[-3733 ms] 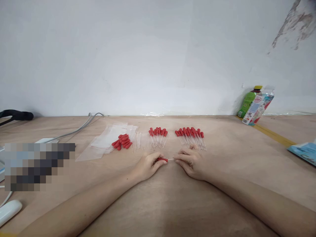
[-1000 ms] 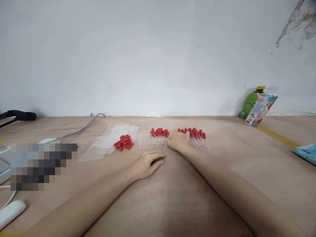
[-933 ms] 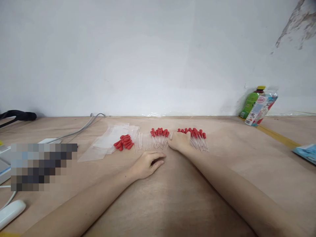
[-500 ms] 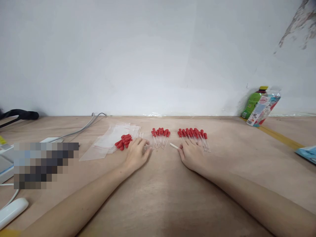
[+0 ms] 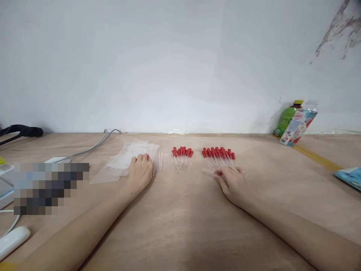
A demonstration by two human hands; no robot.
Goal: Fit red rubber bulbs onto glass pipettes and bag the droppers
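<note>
My left hand (image 5: 141, 171) is closed, its fingers curled down over the pile of red rubber bulbs and hiding most of it. A bit of one red bulb (image 5: 147, 156) shows at the fingertips. To its right lies a row of bare clear dropper tubes (image 5: 165, 162). My right hand (image 5: 230, 180) pinches a thin clear tube (image 5: 208, 171) between thumb and fingers, its free end pointing left. Just beyond that hand lies a group of red-capped droppers (image 5: 217, 153). Another group of red-capped droppers (image 5: 182, 152) rests between the two hands, tubes toward me.
Clear plastic bags (image 5: 124, 160) lie behind and left of my left hand. A grey cable (image 5: 90, 146) runs at the left beside a blurred-out patch. Against the wall at right lean a green bottle (image 5: 286, 118) and a printed clear bottle (image 5: 299, 126). A blue packet (image 5: 349, 177) sits far right.
My left hand has moved left from the bare tubes onto the red bulbs, covering them. My right hand has drawn back toward me and slightly right, with the clear tube still in its fingers.
</note>
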